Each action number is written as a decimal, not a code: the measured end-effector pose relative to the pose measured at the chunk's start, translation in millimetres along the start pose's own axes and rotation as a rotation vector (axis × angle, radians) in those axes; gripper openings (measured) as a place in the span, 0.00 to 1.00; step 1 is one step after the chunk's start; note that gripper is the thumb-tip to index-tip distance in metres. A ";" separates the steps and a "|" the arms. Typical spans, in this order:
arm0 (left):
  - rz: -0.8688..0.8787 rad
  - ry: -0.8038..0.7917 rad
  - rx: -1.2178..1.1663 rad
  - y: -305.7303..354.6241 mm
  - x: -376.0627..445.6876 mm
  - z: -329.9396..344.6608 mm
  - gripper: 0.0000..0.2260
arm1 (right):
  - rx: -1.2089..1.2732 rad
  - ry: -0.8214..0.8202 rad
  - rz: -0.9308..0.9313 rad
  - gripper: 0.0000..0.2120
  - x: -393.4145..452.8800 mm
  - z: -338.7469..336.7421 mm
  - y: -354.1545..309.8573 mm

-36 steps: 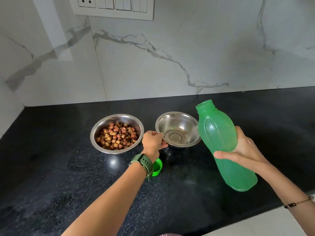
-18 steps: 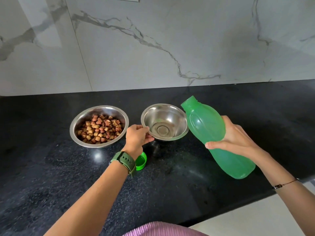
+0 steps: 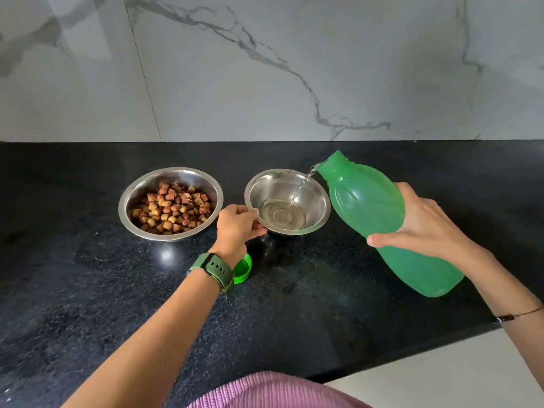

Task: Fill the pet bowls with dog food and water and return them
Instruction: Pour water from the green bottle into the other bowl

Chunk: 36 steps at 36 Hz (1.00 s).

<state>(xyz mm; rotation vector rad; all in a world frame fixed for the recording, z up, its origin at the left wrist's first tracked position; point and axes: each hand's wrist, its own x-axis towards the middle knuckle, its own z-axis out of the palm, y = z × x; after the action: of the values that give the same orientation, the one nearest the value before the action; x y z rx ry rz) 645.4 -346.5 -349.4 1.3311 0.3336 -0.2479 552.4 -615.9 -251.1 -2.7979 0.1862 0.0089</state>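
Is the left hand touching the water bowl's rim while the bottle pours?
Touching. The head view shows the left hand pinching the near-left rim of the water bowl, thumb and fingers curled around its edge.

Showing bright, even, soft daylight, no harsh shadows anywhere. Reflecting as a small white glare spot on the black countertop (image 3: 88, 290), just beside the left hand (image 3: 237, 225) on its near-left side. Gleaming softly on the inner walls of both steel bowls (image 3: 203, 184). Casting only a faint shadow under the right hand (image 3: 424, 225). Bending straight lines outward toward the edges, far from both hands. Staying sharp in the middle, blurring slightly on the pink cloth (image 3: 273, 390) at the bottom.
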 end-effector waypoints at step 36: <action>0.009 -0.004 -0.001 2.6 -7.6 0.7 0.07 | -0.118 -0.067 0.032 0.47 3.8 -14.0 -4.8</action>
<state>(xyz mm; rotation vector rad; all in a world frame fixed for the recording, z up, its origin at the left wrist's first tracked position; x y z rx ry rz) 639.3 -346.8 -344.0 1.3306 0.3243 -0.2433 556.6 -616.5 -236.5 -2.9062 0.2214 0.1249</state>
